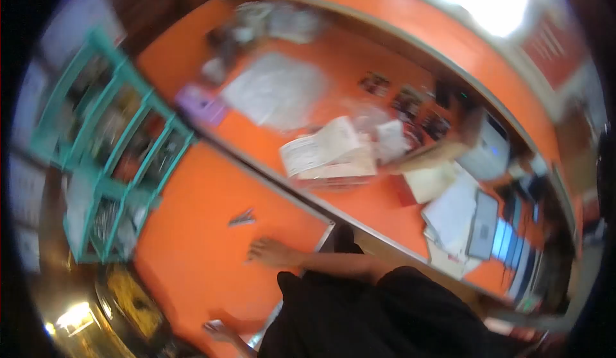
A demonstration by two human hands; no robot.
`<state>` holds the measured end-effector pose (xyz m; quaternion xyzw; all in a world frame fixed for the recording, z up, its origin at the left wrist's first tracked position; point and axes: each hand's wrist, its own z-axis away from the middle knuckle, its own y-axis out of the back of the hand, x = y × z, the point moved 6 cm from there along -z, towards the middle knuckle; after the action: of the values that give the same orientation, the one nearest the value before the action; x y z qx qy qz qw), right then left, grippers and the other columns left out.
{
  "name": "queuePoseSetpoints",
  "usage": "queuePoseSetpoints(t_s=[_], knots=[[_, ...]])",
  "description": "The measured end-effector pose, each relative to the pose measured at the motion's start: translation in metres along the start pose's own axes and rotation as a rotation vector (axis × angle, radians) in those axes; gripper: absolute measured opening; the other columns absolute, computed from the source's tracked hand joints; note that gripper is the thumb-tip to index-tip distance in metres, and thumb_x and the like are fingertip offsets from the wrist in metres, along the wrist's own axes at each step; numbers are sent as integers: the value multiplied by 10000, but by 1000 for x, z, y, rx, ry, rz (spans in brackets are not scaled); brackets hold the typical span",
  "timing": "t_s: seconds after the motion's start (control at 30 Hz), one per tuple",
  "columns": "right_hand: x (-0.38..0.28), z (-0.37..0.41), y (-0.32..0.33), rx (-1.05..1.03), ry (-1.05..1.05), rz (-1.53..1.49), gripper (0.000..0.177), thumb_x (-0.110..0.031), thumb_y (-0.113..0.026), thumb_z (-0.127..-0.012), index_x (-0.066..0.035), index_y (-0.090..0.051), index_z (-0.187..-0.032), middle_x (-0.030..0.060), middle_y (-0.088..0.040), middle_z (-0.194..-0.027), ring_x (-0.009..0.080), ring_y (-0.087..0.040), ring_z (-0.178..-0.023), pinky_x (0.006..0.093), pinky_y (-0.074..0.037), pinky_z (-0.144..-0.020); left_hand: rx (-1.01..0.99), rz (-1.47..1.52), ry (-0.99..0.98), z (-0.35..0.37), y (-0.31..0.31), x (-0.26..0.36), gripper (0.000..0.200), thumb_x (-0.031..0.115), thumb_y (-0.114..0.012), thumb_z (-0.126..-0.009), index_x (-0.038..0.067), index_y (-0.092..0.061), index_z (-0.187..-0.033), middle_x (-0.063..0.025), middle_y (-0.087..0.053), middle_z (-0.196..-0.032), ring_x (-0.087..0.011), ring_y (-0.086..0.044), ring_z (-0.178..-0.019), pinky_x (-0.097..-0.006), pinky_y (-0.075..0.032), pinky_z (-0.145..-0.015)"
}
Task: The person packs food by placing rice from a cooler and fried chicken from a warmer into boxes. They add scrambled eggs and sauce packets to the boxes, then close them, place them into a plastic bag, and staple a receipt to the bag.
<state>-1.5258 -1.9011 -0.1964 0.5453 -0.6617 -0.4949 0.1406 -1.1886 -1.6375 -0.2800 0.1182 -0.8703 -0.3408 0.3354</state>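
Observation:
The view is tilted and blurred. My right hand [273,253] rests over the orange tabletop [192,230], its fingers apart and pointing down to the surface. Just beyond it lies a small grey metal object [242,218], too blurred to name. Lower in the view is my left hand [223,331], with its fingers closed around a small pale thing [212,324] that I cannot make out. A black garment covers my body, and a strip of whitish-blue material shows beside my left forearm.
A teal rack [119,133] with filled compartments stands at the left. Across a dark gap, another orange surface holds a plastic sheet [276,92], a purple box [201,104], papers [327,147], photos [407,101], a white box [478,143] and a laptop [482,224].

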Motion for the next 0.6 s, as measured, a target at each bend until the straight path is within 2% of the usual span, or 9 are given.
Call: queuePoseSetpoints(t_s=[0.1, 0.13, 0.23, 0.27, 0.33, 0.4, 0.5, 0.53, 0.6], knots=[[4, -2, 16, -157, -328, -18, 239, -97, -536, -858, -57, -568, -1092, 154, -593, -1052, 335, -597, -979, 453, -472, -852, -117, 86, 137, -24, -31, 90, 533, 453, -455, -1006, -28, -681, -1054, -258, -656, -1031, -400, -627, -840, -450, -510, -682], [4, -4, 43, -84, -410, -106, 245, -97, -534, -860, -44, -555, -1098, 166, -590, -1034, 345, -596, -970, 454, -476, -846, -185, 154, 214, -37, -47, 130, 549, 464, -461, -1003, -33, -695, -998, -249, -680, -948, -386, -632, -769, -436, -505, -635], [21, 37, 120, 199, -639, -261, 265, -91, -534, -856, 0, -522, -1106, 207, -580, -983, 382, -592, -941, 456, -487, -827, -514, -110, 136, -48, -100, 224, 596, 499, -465, -1000, -51, -666, -886, -180, -644, -717, -308, -577, -617, -415, -451, -554], [30, 61, 139, 329, -707, -242, 272, -86, -536, -850, 18, -513, -1100, 222, -576, -966, 397, -591, -930, 456, -491, -819, -475, 102, 66, -45, -100, 266, 594, 494, -461, -1005, -46, -643, -836, -152, -608, -683, -278, -555, -593, -403, -438, -534], [16, 117, 214, 434, -756, 203, 255, -61, -521, -843, 26, -516, -1083, 220, -573, -973, 396, -584, -937, 458, -485, -815, -397, 531, -56, -29, -84, 333, 607, 484, -453, -1014, -36, -598, -737, -94, -536, -615, -219, -513, -544, -379, -412, -495], [15, 176, 258, 410, -1072, 307, 281, -59, -516, -841, 24, -527, -1109, 226, -568, -1002, 388, -578, -952, 459, -481, -822, -670, 696, -5, -10, -139, 309, 588, 469, -439, -1024, -24, -569, -730, -54, -486, -604, -169, -478, -525, -350, -385, -474], [21, 228, 268, 492, -1177, 540, 332, -29, -497, -825, 27, -530, -1151, 231, -561, -1030, 380, -570, -969, 454, -478, -835, -879, 915, 120, 27, -128, 369, 545, 437, -412, -1042, 1, -538, -740, -20, -430, -597, -119, -409, -512, -313, -347, -466], [25, 235, 265, 563, -1124, 524, 353, -8, -477, -830, 23, -530, -1178, 229, -555, -1057, 387, -565, -977, 465, -471, -847, -908, 979, 181, 43, -110, 399, 528, 424, -402, -1048, 10, -530, -746, -12, -414, -597, -106, -383, -511, -302, -335, -467], [17, 242, 263, 661, -987, 661, 359, -15, -494, -826, 15, -535, -1181, 225, -551, -1060, 391, -562, -980, 475, -466, -851, -1060, 1045, 91, 73, -96, 443, 499, 419, -412, -1047, 19, -536, -776, -14, -425, -612, -105, -394, -542, -279, -347, -506]])
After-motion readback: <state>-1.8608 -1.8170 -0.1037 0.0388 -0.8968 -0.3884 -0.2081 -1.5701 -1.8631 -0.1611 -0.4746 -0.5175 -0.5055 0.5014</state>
